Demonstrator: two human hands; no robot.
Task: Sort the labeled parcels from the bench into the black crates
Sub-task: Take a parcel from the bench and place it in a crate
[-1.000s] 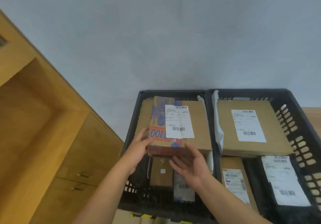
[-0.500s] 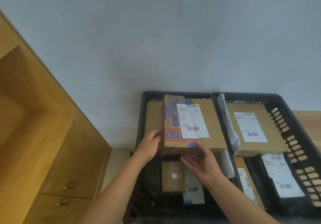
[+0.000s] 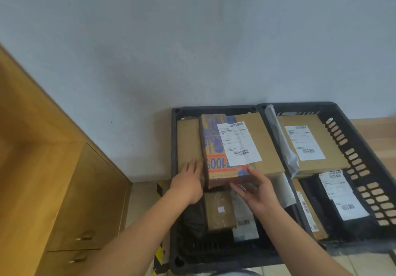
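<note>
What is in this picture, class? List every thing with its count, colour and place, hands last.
black plastic crates: two, black, side by side.
printed cardboard parcel: one, blue and orange, atop the left crate's flat box.
flat cardboard boxes: two, brown, far end of each crate.
small cardboard box: one, brown, left crate, near end.
barcoded mailer: one, pale, left crate.
plastic bags: two, black, one per crate.
narrow cardboard box: one, brown, right crate, near end.
crumpled plastic bag: one, white, right crate's left wall.
wooden cabinet: one, tan, left.
left-hand grip: one, flat against the parcel's left side.
right-hand grip: one, at the parcel's near end.
</note>
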